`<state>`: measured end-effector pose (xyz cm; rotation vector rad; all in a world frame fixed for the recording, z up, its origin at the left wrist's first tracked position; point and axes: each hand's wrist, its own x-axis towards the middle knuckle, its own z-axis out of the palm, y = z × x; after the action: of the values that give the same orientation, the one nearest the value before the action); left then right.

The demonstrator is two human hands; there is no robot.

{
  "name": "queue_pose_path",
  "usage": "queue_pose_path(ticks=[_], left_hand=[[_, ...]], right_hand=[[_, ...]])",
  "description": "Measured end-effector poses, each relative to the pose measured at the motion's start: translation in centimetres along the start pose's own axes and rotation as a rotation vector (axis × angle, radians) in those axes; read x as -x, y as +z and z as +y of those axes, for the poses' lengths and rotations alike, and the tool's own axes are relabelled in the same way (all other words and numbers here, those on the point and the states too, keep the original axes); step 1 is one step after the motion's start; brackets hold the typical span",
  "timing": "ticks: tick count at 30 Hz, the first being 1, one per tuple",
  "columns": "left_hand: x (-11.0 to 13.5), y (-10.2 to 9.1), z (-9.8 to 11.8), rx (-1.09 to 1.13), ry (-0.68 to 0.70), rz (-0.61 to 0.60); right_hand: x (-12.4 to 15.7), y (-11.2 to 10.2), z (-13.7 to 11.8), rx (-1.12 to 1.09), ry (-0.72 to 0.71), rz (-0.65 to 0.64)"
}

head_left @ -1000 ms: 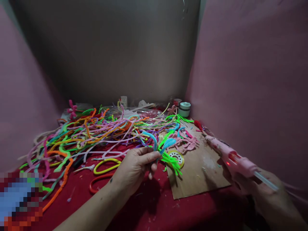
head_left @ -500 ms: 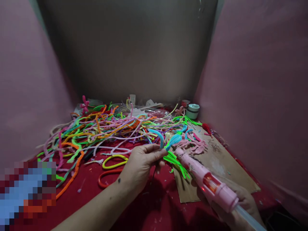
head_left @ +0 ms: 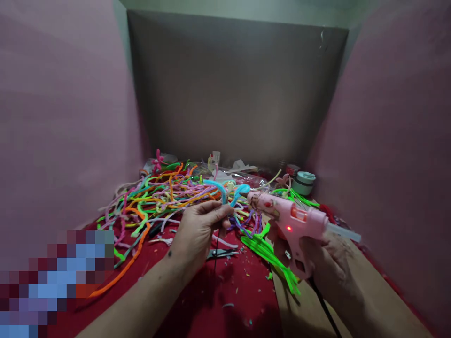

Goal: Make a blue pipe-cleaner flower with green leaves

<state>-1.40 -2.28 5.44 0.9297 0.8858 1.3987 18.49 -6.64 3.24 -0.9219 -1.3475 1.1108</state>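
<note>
Between the thumb and fingers of my left hand is a light blue pipe cleaner, bent into loops around a pale bit. A thin dark stem hangs below these fingers. My right hand grips the handle of a pink hot glue gun, with its red light on. A clear glue stick pokes out of the back. The gun's nozzle points left, right at the blue loop; whether they touch I cannot tell. Scissors lie partly hidden behind my left hand.
A tangled heap of coloured pipe cleaners spreads across the red cloth. Bright green pipe cleaners lie by a cardboard sheet under my right arm. At the back right stands a pale green lidded jar. Pink walls flank both sides.
My right hand has raised the glue gun and turned it from slanting to nearly level, side-on. My left hand still holds the blue pipe cleaner. The view has tilted up.
</note>
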Motion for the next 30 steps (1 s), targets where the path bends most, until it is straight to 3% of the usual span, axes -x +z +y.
queue_pose_path(ticks=[8,17,30], left_hand=[[-0.7,-0.6,-0.6,-0.059,-0.011,-0.023],[-0.7,-0.3,-1.4,-0.109,-0.025,-0.021],[-0.8,-0.3,-1.5,-0.107,-0.038,-0.024]], right_hand=[[0.2,0.0,3.1,0.215,-0.068,0.009],[0.9,-1.1,5.5,0.168,0.034,0.059],[0.6,-1.3,5.4,0.224,-0.071,0.057]])
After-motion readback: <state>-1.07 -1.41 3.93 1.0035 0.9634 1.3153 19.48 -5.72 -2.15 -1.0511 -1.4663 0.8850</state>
